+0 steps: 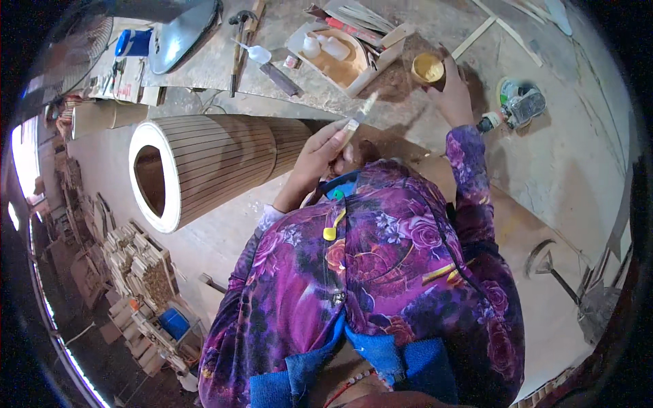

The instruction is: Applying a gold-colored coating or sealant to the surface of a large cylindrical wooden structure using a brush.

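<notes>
In my left hand [325,151] is a small putty knife [362,114], closed in the fingers by its pale handle. Its tip points up and away and is smeared with something yellowish. My right hand [454,95] reaches over the workbench, its fingers wrapped round a small round cup [428,68] with yellow paste inside. Close by my left forearm lies a large tapered hollow form [224,160], covered in wooden strips with dark lines between them. Its pale-rimmed open end faces left. The far end is partly hidden by my left hand.
On the workbench [435,139] stand a wooden tray [340,61] with white bottles, a power tool [520,105] on the right, a hammer [238,47] and a squeeze bottle [258,53]. Stacked wood pieces [139,265] and a blue container [174,324] are at lower left.
</notes>
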`<state>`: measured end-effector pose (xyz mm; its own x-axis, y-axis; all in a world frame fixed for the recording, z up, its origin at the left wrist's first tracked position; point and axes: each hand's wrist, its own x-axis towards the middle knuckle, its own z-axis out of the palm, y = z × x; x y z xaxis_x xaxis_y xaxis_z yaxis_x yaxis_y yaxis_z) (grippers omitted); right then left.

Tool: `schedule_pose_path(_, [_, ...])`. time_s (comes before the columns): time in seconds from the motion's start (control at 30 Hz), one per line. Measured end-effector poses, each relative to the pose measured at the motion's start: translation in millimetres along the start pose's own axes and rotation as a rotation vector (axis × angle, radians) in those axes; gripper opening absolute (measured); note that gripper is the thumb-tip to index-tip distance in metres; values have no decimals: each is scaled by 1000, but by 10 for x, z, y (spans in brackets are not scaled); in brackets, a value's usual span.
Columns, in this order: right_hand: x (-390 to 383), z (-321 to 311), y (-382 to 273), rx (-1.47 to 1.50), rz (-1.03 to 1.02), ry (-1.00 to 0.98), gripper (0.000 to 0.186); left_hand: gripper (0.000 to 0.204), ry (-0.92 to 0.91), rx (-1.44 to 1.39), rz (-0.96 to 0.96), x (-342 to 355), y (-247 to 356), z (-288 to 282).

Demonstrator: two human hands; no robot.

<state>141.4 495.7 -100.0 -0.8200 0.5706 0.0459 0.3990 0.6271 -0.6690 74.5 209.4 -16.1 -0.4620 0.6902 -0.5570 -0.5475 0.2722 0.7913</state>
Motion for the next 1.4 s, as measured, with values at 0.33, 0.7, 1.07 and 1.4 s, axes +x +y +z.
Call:
schedule_pose_path(0.33, [-348,-311,-203,136,-89,104,64,50,106,684,523,886,-171,192])
schedule_pose_path(0.7, [-695,-365,-419,434,-40,-126,25,32,67,814,460,155,-256,-197])
schedule_pose_path(1.07, [-411,-79,-1327,228,-517,-782,29,25,268,1014,399,-331,-148,-419])
schedule_pose_path(1.4, [-333,273,-1713,-6,-809,-956,21,34,547,930,403,-681,-534,-712])
